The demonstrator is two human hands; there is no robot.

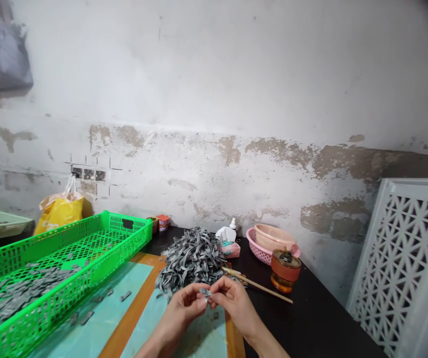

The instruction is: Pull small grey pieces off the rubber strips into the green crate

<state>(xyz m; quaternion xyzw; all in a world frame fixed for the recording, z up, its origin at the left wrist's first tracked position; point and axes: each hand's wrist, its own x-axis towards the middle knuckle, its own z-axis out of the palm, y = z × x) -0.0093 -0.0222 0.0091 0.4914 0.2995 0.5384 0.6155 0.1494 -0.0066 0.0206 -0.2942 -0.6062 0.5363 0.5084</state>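
Observation:
My left hand (188, 304) and my right hand (229, 297) meet low in the middle of the view, fingertips pinched together on a small grey piece (205, 292). Its exact shape is partly hidden by the fingers. Just beyond them rises a heap of grey strips (195, 256). To the left, a green plastic crate (98, 271) holds many small grey pieces (31, 293). A few more loose pieces (126, 296) lie on the light blue sheet (142, 318) between the crate and my hands.
Right of the heap lies a wooden-handled brush (268, 291), with an orange-banded jar (285, 271) beyond it. Behind are pink and peach baskets (260, 248) and a tissue pack (230, 249). A yellow bag (62, 213) stands behind the crate. A white lattice panel (403, 268) is at right.

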